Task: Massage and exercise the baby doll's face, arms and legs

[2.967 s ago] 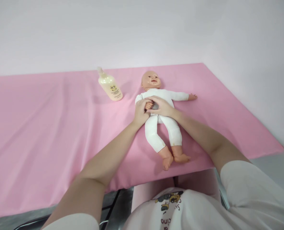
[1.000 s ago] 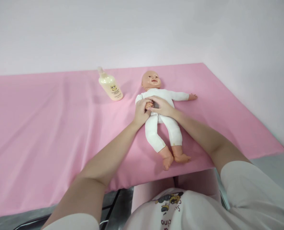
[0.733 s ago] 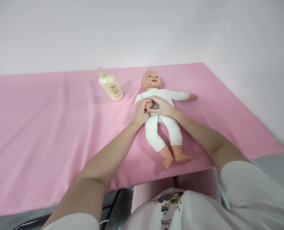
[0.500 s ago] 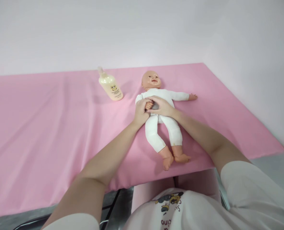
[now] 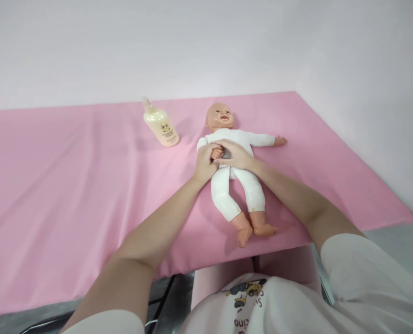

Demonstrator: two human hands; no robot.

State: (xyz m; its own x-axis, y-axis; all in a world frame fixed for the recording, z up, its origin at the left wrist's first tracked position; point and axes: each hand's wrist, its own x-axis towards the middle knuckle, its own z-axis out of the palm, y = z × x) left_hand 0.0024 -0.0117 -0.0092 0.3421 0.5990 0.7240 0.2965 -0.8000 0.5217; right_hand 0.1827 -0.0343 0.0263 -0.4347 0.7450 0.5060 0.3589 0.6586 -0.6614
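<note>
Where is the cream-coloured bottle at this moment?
In the head view, the cream bottle lies on the pink sheet at the far side, left of the doll's head and apart from both hands.

Both my arms stretched forward, left hand and right hand meeting, fingers curled, fingertips touching.

Cream lotion bottle, lying tilted, upper centre-left of frame. Pink cloth covering the counter. Pale wall across the top.
</note>
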